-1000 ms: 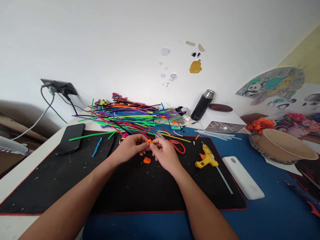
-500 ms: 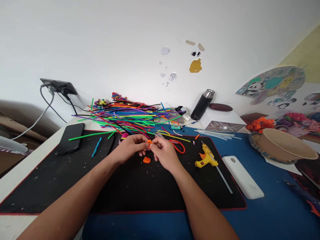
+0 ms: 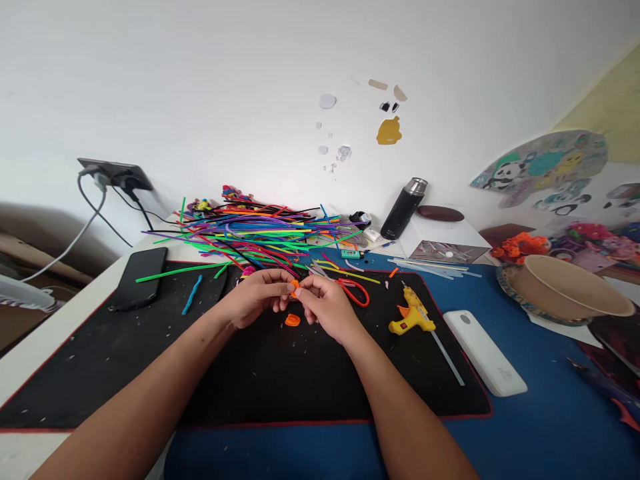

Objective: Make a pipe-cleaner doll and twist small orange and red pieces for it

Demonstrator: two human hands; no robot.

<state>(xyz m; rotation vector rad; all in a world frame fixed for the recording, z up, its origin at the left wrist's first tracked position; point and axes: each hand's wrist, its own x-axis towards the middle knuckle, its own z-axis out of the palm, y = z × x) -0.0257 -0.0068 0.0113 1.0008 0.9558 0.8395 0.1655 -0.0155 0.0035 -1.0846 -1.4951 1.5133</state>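
Two pinch grips, left hand (image 3: 263, 295) and right hand (image 3: 329, 305), thumbs and fingers closed on one small orange piece (image 3: 295, 288) between them, above black mat (image 3: 275, 387). Loose orange piece (image 3: 293, 321) just to the near side. Red-handled scissors (image 3: 346, 283) beside right hand, yellow glue gun (image 3: 413, 324) farther right, blue twisted strip (image 3: 192, 295) left, colourful pipe-cleaner pile (image 3: 260, 230) far.

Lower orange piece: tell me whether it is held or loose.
Loose. The lower orange piece lies on the black mat, apart from the left hand and right hand; mat shows around it.
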